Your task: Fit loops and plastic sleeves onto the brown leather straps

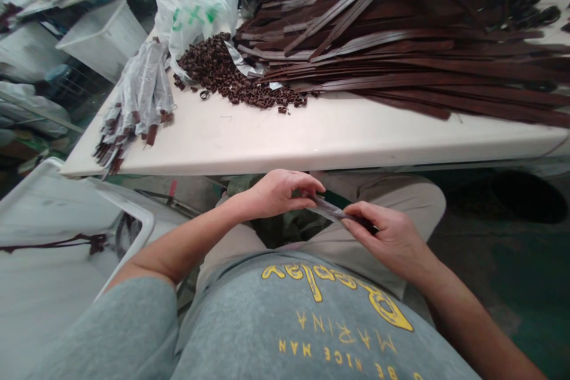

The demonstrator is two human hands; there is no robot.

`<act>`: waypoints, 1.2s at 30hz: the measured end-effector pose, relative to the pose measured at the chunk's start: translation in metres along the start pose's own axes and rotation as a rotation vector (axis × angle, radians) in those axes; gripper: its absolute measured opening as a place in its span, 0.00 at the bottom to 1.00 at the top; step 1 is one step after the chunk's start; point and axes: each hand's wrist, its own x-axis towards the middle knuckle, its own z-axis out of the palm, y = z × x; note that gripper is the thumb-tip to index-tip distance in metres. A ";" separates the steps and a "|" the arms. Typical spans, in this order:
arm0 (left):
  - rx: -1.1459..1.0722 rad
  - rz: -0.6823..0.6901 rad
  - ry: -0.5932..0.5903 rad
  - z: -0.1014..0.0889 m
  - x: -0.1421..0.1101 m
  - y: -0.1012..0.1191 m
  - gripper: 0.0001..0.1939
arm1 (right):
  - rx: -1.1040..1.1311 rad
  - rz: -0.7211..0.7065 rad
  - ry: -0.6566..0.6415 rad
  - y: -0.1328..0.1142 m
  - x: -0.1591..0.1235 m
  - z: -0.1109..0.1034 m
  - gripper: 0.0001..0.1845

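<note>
My left hand (287,192) is closed on one end of a short brown strap (327,208), which looks partly wrapped in clear plastic film. Fingers and thumb of my right hand (386,230) pinch the same strap farther along, and its dark end lies against the palm. The strap is held above my lap, just off the table's near edge. On the table (267,139), small brown loops (214,68) lie in a heap. To their left rests a bunch of plastic-sleeved straps (142,92). Long brown leather straps (378,65) are piled on the right.
A translucent plastic bag (193,9) with green marking stands behind the loops. At my left is a large white bin (40,208), with a dark strip lying across it. Another white bin (102,35) stands beyond the table's left side.
</note>
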 end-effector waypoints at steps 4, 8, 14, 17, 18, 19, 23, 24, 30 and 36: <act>0.010 0.026 -0.012 0.005 0.004 0.000 0.08 | -0.078 -0.054 0.013 0.000 -0.002 0.000 0.10; -0.016 0.050 0.026 0.006 0.005 0.001 0.08 | -0.016 -0.021 -0.004 0.000 -0.002 -0.002 0.09; 0.010 0.172 0.082 0.017 0.002 0.002 0.07 | 0.467 0.197 -0.223 0.011 0.007 0.001 0.15; -0.029 0.210 0.040 0.024 -0.003 0.004 0.06 | 0.675 0.306 -0.402 0.021 0.007 0.005 0.20; -0.042 0.207 0.016 0.026 -0.005 0.006 0.06 | 0.715 0.330 -0.450 0.024 0.007 0.006 0.22; -0.062 0.198 -0.003 0.026 -0.008 0.008 0.07 | 0.742 0.348 -0.483 0.027 0.006 0.007 0.23; -0.213 0.130 0.034 0.024 -0.016 0.015 0.08 | 0.768 0.414 -0.468 0.038 0.001 0.004 0.24; -0.251 0.108 0.064 0.023 -0.018 0.015 0.08 | 0.772 0.429 -0.454 0.039 -0.001 0.004 0.25; -0.576 -0.164 0.526 0.033 -0.030 -0.012 0.09 | 0.769 0.487 -0.181 0.039 -0.014 0.008 0.23; -0.790 -0.448 0.458 0.062 -0.035 -0.018 0.32 | 0.411 0.361 0.127 0.021 -0.022 0.015 0.12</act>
